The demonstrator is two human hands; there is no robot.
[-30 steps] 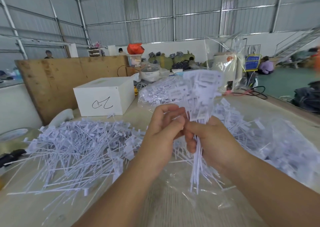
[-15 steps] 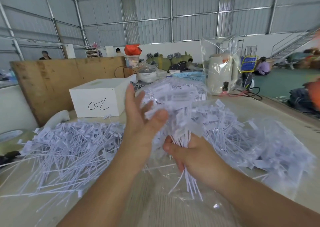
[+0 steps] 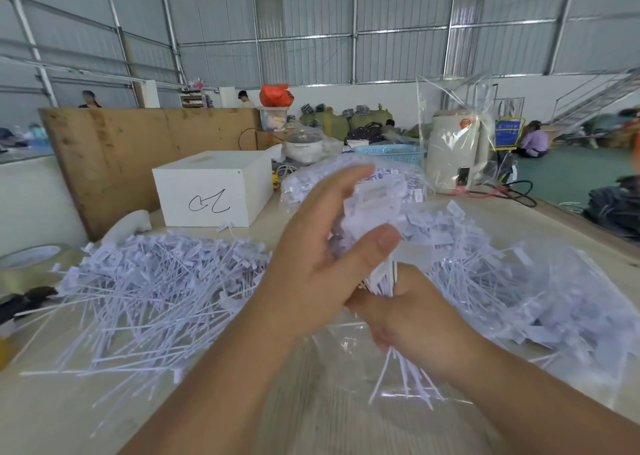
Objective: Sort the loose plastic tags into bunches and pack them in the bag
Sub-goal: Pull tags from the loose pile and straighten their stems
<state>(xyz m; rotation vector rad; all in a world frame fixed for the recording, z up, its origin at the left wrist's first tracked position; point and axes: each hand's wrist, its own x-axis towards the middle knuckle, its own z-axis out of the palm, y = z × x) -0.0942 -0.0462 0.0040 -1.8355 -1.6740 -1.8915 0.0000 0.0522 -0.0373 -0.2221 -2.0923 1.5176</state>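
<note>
Above the table (image 3: 52,420), right hand (image 3: 412,319) grips a tag bunch (image 3: 374,212); left hand (image 3: 322,257), fingers straight, pats its head ends

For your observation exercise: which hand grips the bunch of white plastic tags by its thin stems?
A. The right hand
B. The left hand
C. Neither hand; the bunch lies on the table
A: the right hand is curled round the stems of the bunch of white plastic tags, while the left hand lies open against the heads.

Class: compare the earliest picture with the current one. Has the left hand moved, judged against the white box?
Yes. The left hand has opened and risen: its fingertips now reach level with the white box, patting the bunch of tags that the right hand grips.
</note>
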